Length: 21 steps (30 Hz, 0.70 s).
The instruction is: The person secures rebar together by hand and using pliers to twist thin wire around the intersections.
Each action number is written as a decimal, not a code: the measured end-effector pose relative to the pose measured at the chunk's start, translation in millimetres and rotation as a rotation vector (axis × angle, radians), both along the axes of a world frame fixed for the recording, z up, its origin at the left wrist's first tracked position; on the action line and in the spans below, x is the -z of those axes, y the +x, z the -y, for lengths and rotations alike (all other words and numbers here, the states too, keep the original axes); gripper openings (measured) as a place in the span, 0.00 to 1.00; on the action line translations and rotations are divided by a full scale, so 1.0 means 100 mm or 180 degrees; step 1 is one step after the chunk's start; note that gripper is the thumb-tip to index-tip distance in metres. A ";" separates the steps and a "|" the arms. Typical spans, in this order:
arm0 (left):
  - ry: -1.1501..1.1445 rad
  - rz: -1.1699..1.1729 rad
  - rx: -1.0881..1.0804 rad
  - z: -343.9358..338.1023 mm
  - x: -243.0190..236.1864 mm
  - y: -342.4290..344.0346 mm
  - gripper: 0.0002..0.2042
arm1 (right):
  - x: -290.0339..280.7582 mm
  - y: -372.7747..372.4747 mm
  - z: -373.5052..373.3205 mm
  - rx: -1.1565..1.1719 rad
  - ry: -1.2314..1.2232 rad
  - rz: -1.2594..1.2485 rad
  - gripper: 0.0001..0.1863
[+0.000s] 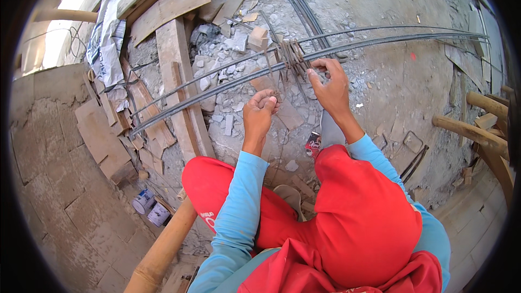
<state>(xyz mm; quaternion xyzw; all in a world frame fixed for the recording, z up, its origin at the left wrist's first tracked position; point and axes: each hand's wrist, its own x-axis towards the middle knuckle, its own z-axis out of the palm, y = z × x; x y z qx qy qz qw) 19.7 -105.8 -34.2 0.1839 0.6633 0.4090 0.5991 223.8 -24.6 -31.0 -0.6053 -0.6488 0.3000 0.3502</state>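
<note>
Here, the person is squatting over rubble, both blue-sleeved forearms reaching forward past red-trousered knees. The left hand (259, 113) is curling into a loose fist, its fingertips pinching what looks like a small tuft of thin tie wire (275, 95); the wire is too fine to make out clearly. The right hand (331, 88) is lying just beyond and to the right of it, fingers bent and closing on the long steel bars (380, 38), right beside the bunch of rusty stirrups (293, 57) that is sitting around those bars. The bunch is resting just ahead of the left hand and touching the right hand's fingertips, as far as can be told.

The bars, at least 3 of them, are running across the scene from far left of the hands to far right, bending with the lens. Under them, broken concrete rubble (228, 49) is lying on the ground. Left of the left hand, wooden planks (173, 59) are lying crossed beneath the bars. Below the right wrist, a small red packet (313, 144) is lying near the knee. Further left and nearer the person, 2 small tins (151, 207) are standing beside a bamboo pole (165, 244).
</note>
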 end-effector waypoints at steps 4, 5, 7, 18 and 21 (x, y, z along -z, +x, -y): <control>0.0031 0.0035 0.0033 -0.02 0.01 0.05 0.13 | -0.30 -0.10 0.18 -0.0729 -0.1282 -0.0630 0.13; 0.0030 0.0025 0.0050 -0.03 0.01 0.06 0.13 | -0.25 -0.14 0.23 -0.0984 -0.1458 -0.0757 0.13; 0.0106 0.0072 0.0067 -0.04 -0.01 0.07 0.13 | -0.11 -0.25 0.30 -0.0919 -0.1165 -0.0836 0.14; 0.0508 -0.1332 0.0667 -0.06 -0.08 0.02 0.09 | -0.01 -0.27 0.17 -0.1048 -0.0909 -0.0553 0.12; 0.0896 -0.2256 0.0960 -0.06 -0.13 0.02 0.11 | 0.03 -0.28 0.16 -0.1245 -0.0376 -0.0478 0.08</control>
